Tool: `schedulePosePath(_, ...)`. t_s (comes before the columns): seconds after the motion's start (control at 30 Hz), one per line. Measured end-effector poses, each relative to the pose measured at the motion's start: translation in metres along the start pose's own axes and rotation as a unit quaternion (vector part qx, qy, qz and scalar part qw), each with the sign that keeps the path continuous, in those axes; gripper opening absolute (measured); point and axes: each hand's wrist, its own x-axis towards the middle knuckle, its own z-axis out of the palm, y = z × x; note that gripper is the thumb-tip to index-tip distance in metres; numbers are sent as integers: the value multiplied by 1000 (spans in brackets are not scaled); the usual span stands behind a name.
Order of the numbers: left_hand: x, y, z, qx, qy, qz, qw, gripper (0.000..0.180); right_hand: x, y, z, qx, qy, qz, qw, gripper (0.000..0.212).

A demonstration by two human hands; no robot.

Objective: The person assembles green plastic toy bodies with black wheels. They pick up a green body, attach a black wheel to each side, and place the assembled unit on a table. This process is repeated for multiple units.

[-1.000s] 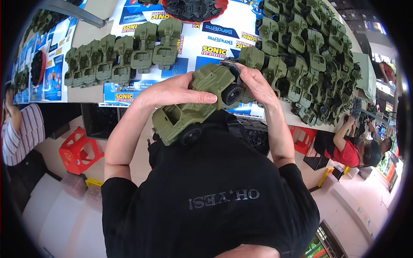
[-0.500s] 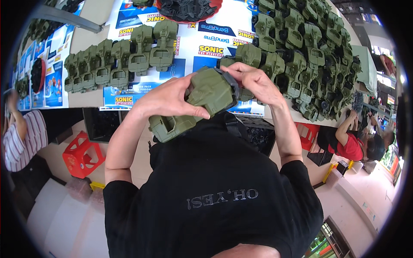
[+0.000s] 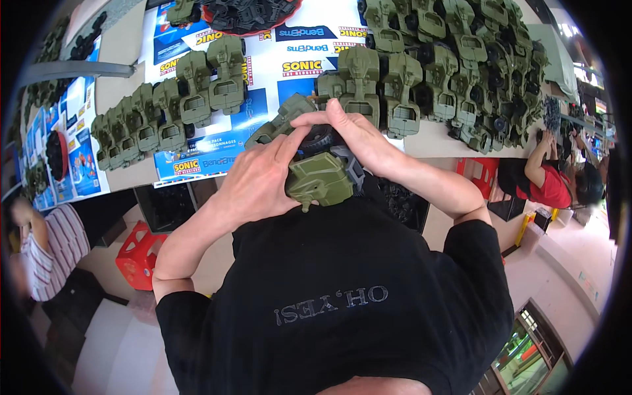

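An olive-green toy truck [image 3: 317, 181] is between my two hands, just in front of my chest at the table's near edge. It is turned so that a black wheel [image 3: 320, 137] faces upward. A dark grey piece [image 3: 352, 166] sits at its right end. My left hand [image 3: 258, 176] wraps the left side, thumb beneath and fingers over the top. My right hand [image 3: 362, 139] closes on the wheel side and the grey piece, its fingertips meeting the left ones. Another green part [image 3: 284, 117] shows beyond my left fingers; I cannot tell whether it belongs to this truck.
Several like trucks stand in a row [image 3: 161, 112] at the left; many more crowd the table's right [image 3: 461, 72]. A red bowl [image 3: 280, 29] of dark parts is at the back. A red stool [image 3: 138, 257] stands lower left. Co-workers [image 3: 56, 243] sit at both sides.
The truck has been turned between my hands, exposing a wheel, and brought nearer my chest. My right hand has shifted from the grey end over to the wheel side.
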Motion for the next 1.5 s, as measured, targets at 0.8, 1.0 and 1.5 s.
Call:
schedulePosePath(0.8, 37, -4, -2, -119, 185, -70, 973, 90, 18, -24, -18, -218, 342, -255, 878, 50)
schedulePosePath(1.0, 92, -28, 15, -524, 323, -169, 770, 51, -10, -3, 9, -381, 263, -220, 859, 85)
schedulePosePath(1.5, 56, -129, 71, -82, 53, -174, 980, 75, -60, 4, -155, -293, 619, -238, 689, 75)
